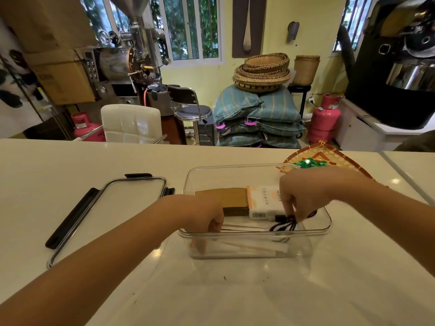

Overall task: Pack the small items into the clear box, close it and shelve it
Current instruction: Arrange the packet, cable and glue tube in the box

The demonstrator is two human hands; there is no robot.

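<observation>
Box (255, 234) sat open on counter (70, 161), lid (107, 209) left of it. Right hand (313, 196) pinched black cable (283, 223) inside; left hand (207, 215) reached in, grip unclear. Risk: cable loops riding over the rim, jamming lid.

Box (256, 231) on the table (94, 161), lid (110, 212) to its left, woven tray (329, 161) behind it, packets (237, 198) inside.
</observation>
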